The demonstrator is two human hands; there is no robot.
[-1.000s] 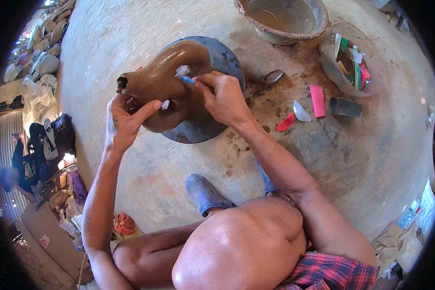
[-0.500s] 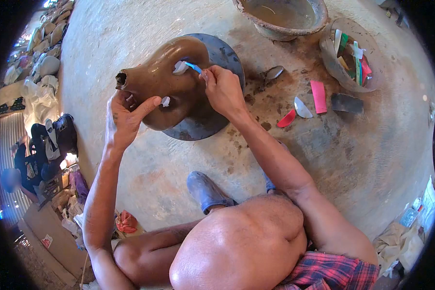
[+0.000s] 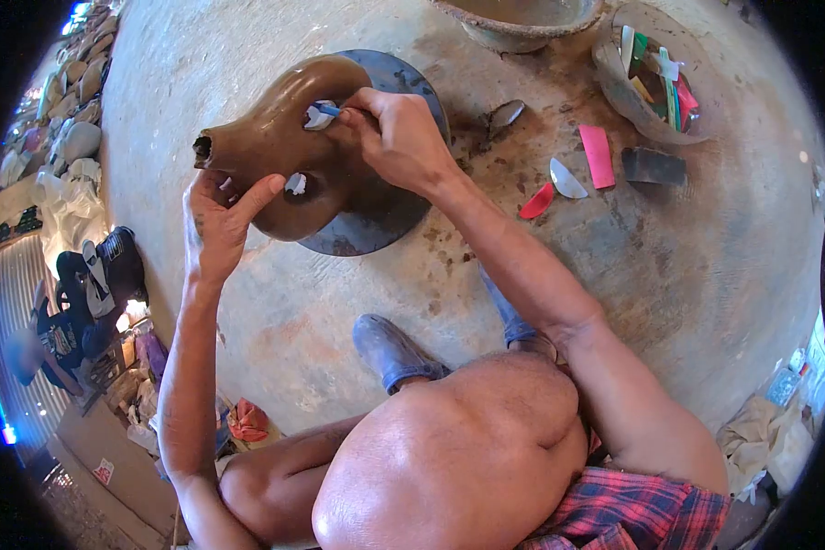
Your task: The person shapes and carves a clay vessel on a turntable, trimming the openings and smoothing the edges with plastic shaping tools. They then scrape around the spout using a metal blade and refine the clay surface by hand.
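A wet brown clay vessel (image 3: 270, 133) lies on its side, its jagged open neck pointing left, on a dark round board (image 3: 339, 240). My left hand (image 3: 218, 225) steadies it near the neck, fingers curled underneath and thumb along the body beside a small hole (image 3: 295, 184) with a jagged white patch in it. Between the thumb and fingers of my right hand (image 3: 396, 142) is a thin blue tool (image 3: 327, 110). Its tip is at the upper hole (image 3: 315, 118), where white also shows; I cannot tell what kind of tool it is.
Right of the board lie a spoon-like piece (image 3: 506, 114), a pink strip (image 3: 597, 156), a white half-disc (image 3: 567, 179), a red piece (image 3: 536, 201) and a dark block (image 3: 654, 167). Beyond them stand a basin (image 3: 522, 33) and a tub (image 3: 628, 103) of coloured pieces. Clutter lines the left.
My right hand has turned and closed in over the vessel, with less of the blue tool showing. My left hand keeps its hold. The whole view has shifted slightly.
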